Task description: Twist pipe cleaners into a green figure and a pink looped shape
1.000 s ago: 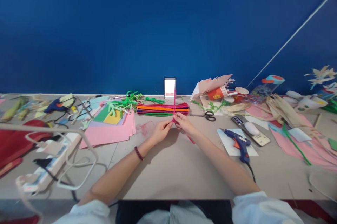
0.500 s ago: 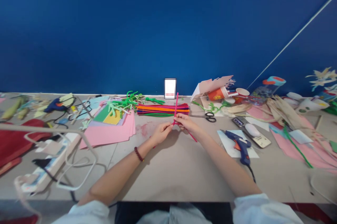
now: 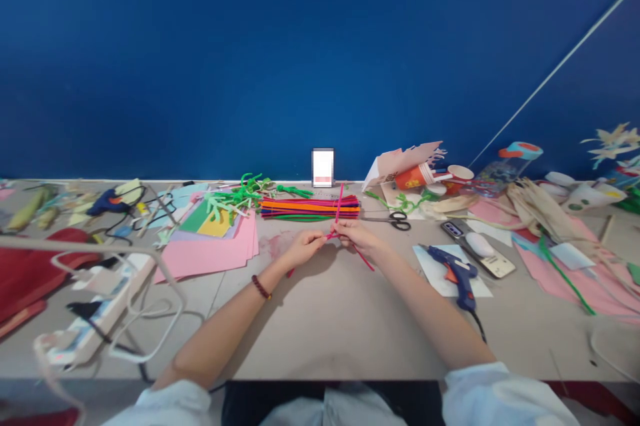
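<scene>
Pinched between the fingertips of my left hand [image 3: 306, 247] and my right hand [image 3: 353, 235] are pink pipe cleaners [image 3: 340, 202], meeting in the small gap between the hands. One end sticks up past my right fingers. Another slants down below my right hand, and a short end shows under my left wrist. How the pieces join is too small to make out. Just beyond my hands lies a bundle of coloured pipe cleaners [image 3: 310, 207], purple, orange, red and green. Black-handled scissors [image 3: 399, 221] rest at its right end.
Pink paper sheets [image 3: 200, 258] and bent green pipe cleaners [image 3: 235, 195] lie left. A white power strip [image 3: 100, 313] with cables is nearer. On the right are a blue glue gun [image 3: 457, 273] on paper, a phone [image 3: 495, 263] and a tipped orange cup [image 3: 414, 177]. A blue wall stands behind.
The upright pipe cleaner end has tilted to the right and sits a little lower. My hands have drawn slightly apart, and an end has come into view beneath my left wrist.
</scene>
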`<state>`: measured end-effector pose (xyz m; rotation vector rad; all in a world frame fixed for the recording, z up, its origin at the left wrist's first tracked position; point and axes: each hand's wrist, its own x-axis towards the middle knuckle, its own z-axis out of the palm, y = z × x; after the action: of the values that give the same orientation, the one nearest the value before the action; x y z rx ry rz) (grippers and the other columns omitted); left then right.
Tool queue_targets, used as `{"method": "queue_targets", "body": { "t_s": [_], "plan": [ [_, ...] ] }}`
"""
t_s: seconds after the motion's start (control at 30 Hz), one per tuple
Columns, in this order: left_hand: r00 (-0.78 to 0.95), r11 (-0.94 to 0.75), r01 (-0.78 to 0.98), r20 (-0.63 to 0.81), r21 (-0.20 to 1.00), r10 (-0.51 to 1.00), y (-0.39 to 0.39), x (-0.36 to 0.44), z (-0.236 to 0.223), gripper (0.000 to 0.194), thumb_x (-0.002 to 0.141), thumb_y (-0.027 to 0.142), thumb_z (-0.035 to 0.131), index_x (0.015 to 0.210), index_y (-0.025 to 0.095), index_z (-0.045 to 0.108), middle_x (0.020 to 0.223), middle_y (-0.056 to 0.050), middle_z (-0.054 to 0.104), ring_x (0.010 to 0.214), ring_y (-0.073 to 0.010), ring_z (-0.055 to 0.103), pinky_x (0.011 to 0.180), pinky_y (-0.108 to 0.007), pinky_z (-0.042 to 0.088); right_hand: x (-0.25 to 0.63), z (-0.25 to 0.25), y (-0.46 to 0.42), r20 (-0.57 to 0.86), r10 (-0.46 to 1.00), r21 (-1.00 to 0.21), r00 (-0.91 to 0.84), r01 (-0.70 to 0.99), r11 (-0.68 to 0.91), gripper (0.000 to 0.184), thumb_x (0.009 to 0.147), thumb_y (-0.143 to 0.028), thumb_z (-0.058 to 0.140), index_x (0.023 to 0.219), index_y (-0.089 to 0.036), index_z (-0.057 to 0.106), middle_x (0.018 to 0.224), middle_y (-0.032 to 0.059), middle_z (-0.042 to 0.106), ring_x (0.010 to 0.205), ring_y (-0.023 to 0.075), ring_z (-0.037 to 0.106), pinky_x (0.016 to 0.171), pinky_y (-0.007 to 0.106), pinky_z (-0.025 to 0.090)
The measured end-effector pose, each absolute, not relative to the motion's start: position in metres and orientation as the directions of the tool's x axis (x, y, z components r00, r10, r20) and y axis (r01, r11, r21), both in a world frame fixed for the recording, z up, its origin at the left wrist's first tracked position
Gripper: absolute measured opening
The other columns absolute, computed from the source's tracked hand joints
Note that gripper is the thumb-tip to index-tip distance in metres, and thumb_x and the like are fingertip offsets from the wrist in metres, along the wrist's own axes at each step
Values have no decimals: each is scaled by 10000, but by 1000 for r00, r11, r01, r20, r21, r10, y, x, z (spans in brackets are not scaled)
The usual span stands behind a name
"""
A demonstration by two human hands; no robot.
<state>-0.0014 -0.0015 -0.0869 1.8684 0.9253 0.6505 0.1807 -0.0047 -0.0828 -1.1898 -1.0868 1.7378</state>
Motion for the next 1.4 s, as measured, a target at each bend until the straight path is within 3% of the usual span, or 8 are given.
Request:
{"method": "queue_targets", "body": {
  "t_s": [0.23,0.4,0.63,0.8,0.93,1.07,1.13,1.4],
  "plan": [
    [647,-355,344,55,869,760,6,-9,-91,367,838,374,432,550,173,326,534,46,266,509,-84,270,497,-243,175,182,-82,-4,-378,863,-901,-336,-80,-426,286,709,-376,703,689,-176,500,447,-104,265,369,33,167,358,171,76],
    [643,-321,351,22,880,765,6,-11,-89,376,847,397,426,554,169,371,512,45,323,505,-89,303,495,-237,197,181,-77,-8,-335,876,-921,-346,-77,-383,324,717,-420,711,779,-156,532,484,-112,264,396,30,185,372,162,125],
    [539,-195,275,17,941,842,7,-10,-89,370,831,425,457,571,162,452,480,37,405,490,-91,371,496,-227,254,175,-79,-12,1,989,-998,-146,57,9,439,760,-411,664,1113,-201,509,813,-20,528,534,63,447,443,172,354],
    [552,-114,181,-4,977,834,10,-8,-96,335,837,424,478,906,125,612,488,28,505,449,-87,389,478,-217,269,174,-87,-10,200,947,-954,-251,169,246,633,775,-261,652,1350,-274,388,988,20,608,809,134,605,693,255,505],
    [486,-140,195,28,971,873,11,-8,-98,327,812,357,512,1013,133,640,513,29,529,458,-90,406,470,-209,284,176,-90,-9,320,896,-833,-308,359,421,459,818,-139,565,1265,-237,540,1123,56,634,937,163,615,823,299,489],
    [474,-240,206,117,949,872,16,-11,-102,290,814,308,521,991,148,686,833,-43,685,620,-111,523,556,-214,379,179,-88,-7,343,877,-719,-336,506,476,290,861,-162,558,1133,-206,650,1075,60,677,941,187,634,833,307,479],
    [485,-251,237,110,939,867,20,-13,-105,315,831,335,523,1029,153,687,869,-45,696,637,-117,538,578,-220,398,181,-85,-6,338,877,-681,-342,555,479,245,883,-188,552,1092,-213,677,1021,52,697,903,190,648,808,302,481],
    [510,-263,163,147,951,848,28,-16,-112,333,811,418,591,949,141,713,939,-81,712,809,-172,628,734,-258,468,179,-81,-9,351,885,-730,-305,503,463,194,874,-215,574,997,-233,722,977,34,715,883,185,667,794,269,490]
  ]
}}
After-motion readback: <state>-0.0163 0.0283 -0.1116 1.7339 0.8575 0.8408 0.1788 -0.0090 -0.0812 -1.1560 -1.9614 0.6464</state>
